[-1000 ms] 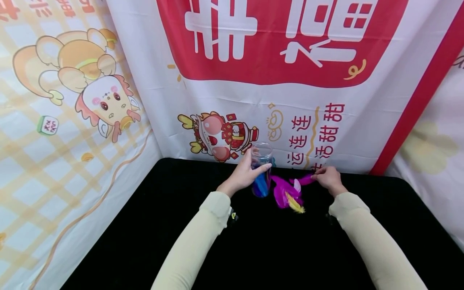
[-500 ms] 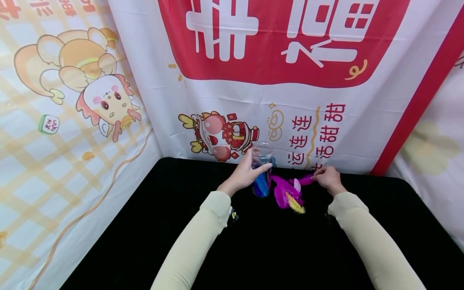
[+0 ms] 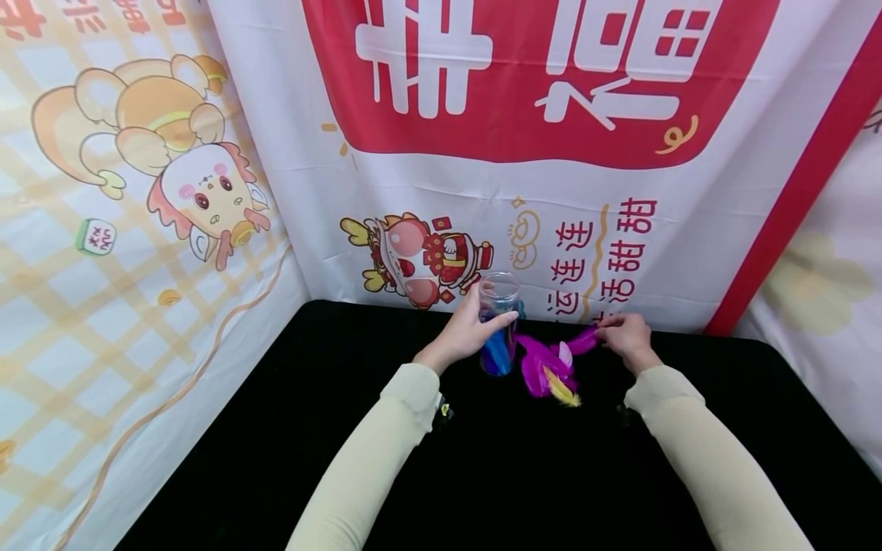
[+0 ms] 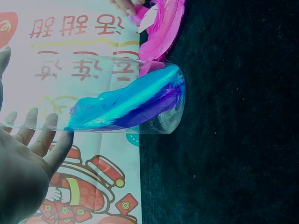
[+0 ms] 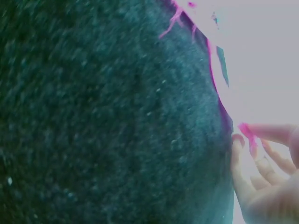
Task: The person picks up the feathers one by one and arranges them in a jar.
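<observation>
Feather pile (image 3: 539,367) between jar (image 3: 499,295) and right hand (image 3: 627,338), banner (image 3: 524,180) just behind

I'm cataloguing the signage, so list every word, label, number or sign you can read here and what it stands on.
"福": large, white, on the red panel of the back cloth; the neighbouring character, cut off above, appears to be "幸".
"运连连": red, sideways, on the back cloth.
"活甜甜": red, beside that; the next character is partly hidden.
Unreadable: cut-off lettering on the left cloth; tiny marks on its printed tile; cut-off marks on the right cloth.
None visible on the clear jar or feathers.
</observation>
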The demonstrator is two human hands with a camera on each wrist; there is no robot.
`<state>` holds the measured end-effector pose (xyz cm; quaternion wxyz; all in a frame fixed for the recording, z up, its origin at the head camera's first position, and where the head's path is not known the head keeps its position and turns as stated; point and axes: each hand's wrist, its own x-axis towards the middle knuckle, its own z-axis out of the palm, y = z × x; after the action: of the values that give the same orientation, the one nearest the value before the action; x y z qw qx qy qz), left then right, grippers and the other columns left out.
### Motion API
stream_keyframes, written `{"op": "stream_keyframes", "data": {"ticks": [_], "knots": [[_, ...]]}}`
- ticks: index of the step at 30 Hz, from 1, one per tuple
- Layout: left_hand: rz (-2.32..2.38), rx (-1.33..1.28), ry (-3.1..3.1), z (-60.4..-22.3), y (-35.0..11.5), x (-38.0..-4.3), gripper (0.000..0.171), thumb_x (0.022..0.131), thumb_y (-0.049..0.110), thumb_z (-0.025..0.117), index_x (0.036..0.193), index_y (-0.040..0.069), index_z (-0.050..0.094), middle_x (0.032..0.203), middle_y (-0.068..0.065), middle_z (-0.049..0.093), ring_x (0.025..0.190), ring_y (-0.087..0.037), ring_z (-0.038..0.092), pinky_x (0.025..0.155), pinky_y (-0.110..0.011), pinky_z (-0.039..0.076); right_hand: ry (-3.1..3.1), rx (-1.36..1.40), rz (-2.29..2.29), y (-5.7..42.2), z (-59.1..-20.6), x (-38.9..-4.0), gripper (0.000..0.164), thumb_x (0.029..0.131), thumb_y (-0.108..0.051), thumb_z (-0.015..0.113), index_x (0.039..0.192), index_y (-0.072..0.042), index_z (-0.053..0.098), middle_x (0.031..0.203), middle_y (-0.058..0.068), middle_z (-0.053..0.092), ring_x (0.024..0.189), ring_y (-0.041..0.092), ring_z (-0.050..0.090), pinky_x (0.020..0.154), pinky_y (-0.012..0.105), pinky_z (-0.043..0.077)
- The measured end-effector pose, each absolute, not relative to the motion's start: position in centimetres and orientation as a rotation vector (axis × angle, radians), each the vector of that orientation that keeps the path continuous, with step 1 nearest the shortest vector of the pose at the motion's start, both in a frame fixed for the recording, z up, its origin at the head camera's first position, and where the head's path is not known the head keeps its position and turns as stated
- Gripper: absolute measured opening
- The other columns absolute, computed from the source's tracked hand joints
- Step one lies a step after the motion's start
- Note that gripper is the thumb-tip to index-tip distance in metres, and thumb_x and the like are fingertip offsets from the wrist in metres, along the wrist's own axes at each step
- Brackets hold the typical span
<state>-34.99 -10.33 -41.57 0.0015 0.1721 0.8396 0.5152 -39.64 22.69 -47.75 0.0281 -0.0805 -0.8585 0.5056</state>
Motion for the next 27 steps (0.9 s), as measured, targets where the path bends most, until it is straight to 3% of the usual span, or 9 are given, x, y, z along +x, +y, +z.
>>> {"op": "stream_keyframes", "data": {"ticks": [6,12,27], "knots": [[1.616,0.537,2.637,-41.6,-10.3,-34.9,0.080,0.094,0.060,0.066,0.154,0.021,0.029,0.146,-0.007,0.048,0.130,-0.025,0.053,0.110,-0.046,0.044,-2.539,-0.251,1.730,22.5,-47.2,-39.9,0.032,0.090,0.003,0.070,0.120,0.013,0.066,0.087,0.003,0.071,0.069,0.007,0.069,0.074,0.030,0.062],[1.618,0.537,2.635,-41.5,-10.3,-34.8,0.081,0.094,0.060,0.066,0.155,0.021,0.028,0.146,-0.006,0.047,0.130,-0.025,0.053,0.110,-0.046,0.044,-2.509,-0.229,1.726,22.2,-46.6,-39.8,0.034,0.091,0.001,0.072,0.121,0.012,0.064,0.085,0.002,0.071,0.069,0.007,0.069,0.065,0.022,0.059],[1.627,0.534,2.619,-41.5,-10.4,-34.9,0.083,0.094,0.060,0.066,0.156,0.020,0.027,0.146,-0.006,0.046,0.131,-0.026,0.052,0.110,-0.047,0.044,-2.423,-0.165,1.654,21.7,-44.5,-39.5,0.026,0.092,-0.009,0.076,0.114,0.005,0.072,0.082,-0.010,0.067,0.074,0.009,0.063,0.064,0.022,0.054]]}}
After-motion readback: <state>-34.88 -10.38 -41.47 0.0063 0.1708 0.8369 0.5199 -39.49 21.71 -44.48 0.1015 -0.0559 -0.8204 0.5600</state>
